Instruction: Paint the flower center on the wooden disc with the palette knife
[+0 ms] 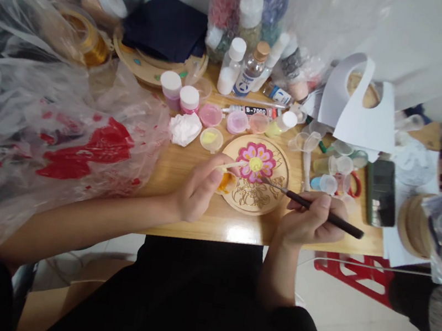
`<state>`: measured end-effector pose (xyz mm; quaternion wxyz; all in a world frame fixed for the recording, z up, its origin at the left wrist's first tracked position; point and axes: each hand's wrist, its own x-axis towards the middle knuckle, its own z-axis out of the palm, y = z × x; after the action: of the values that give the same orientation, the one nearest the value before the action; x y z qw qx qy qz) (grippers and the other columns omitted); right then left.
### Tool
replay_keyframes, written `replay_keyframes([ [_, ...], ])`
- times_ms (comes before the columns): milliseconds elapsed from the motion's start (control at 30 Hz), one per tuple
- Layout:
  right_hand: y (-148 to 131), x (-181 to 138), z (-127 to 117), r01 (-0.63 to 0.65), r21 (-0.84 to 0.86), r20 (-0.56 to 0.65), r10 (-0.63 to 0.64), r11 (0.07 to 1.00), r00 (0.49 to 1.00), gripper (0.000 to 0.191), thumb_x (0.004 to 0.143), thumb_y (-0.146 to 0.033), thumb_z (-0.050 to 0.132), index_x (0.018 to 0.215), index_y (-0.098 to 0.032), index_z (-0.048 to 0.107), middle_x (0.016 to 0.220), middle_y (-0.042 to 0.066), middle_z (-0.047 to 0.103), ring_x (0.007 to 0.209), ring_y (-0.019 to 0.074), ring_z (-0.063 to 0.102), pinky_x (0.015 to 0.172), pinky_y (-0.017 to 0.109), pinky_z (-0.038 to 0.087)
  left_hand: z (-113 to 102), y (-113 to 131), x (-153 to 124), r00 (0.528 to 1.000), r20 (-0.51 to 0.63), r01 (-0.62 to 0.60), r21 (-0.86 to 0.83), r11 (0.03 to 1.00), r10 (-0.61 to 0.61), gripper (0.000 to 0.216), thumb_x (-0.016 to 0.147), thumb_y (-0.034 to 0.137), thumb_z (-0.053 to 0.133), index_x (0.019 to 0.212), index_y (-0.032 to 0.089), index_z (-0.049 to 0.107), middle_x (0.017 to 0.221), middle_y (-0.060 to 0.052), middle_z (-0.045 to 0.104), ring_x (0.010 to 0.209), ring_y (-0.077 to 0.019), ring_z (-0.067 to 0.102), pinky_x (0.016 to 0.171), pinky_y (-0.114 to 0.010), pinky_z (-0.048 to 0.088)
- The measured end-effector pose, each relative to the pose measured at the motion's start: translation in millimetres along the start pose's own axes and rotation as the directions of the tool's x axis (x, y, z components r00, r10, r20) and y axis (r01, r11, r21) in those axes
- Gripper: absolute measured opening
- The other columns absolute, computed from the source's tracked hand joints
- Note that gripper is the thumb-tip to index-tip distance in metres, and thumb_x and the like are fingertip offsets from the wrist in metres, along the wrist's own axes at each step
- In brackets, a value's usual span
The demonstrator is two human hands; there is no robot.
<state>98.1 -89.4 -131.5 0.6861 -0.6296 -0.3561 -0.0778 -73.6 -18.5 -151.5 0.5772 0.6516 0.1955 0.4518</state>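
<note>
A round wooden plaque [230, 146] lies on the table with a pink and magenta flower [255, 163], yellow at its centre. Unpainted line-carved shapes fill its lower part. My left hand [196, 188] is closed on a small clear cup [226, 184] with orange-yellow stuff inside, held over the plaque's left edge. A thin pale stick [234, 164] also sticks out from those fingers. In my right hand [313, 219] is a slim tool with a dark handle [343, 225], gripped like a pen. Its thin metal tip points at the flower's lower right petals; contact cannot be made out.
Small cups of pink colour [211, 115], white-capped bottles [232, 66] and a B-7000 glue tube [257, 112] stand or lie behind the plaque. Crumpled tissue [185, 128] and plastic sheeting [93, 151] are leftward. Rightward are clear cups [324, 183] and a phone [382, 192].
</note>
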Motion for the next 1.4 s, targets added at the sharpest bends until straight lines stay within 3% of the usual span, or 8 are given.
replay_keyframes([
  [1200,-1.1,-0.2,-0.4,0.006,-0.013,-0.014,-0.006,1.000,1.000,0.029,0.086,-0.022,0.053,0.057,-0.020,0.054,0.044,-0.008,0.048,0.032,0.0054,0.042,0.033,0.020,0.028,-0.3,0.4,0.2,1.000,0.007,0.000,0.003,1.000,0.000,0.058,0.104,0.061,0.025,0.096,0.016,0.061,0.090,-0.006,0.064,0.083,-0.0171,0.060,0.076,-0.033,0.046],
  [1400,-1.7,0.6,0.6,0.007,-0.035,-0.027,-0.008,0.999,1.000,0.030,0.085,-0.025,0.054,0.055,-0.020,0.053,0.042,-0.008,0.047,0.031,0.0055,0.041,0.034,0.020,0.027,-0.1,2.5,0.0,0.998,-0.007,0.057,-0.004,0.998,-0.057,0.055,0.103,0.062,0.030,0.094,0.019,0.063,0.088,-0.005,0.063,0.081,-0.0189,0.061,0.076,-0.035,0.047],
])
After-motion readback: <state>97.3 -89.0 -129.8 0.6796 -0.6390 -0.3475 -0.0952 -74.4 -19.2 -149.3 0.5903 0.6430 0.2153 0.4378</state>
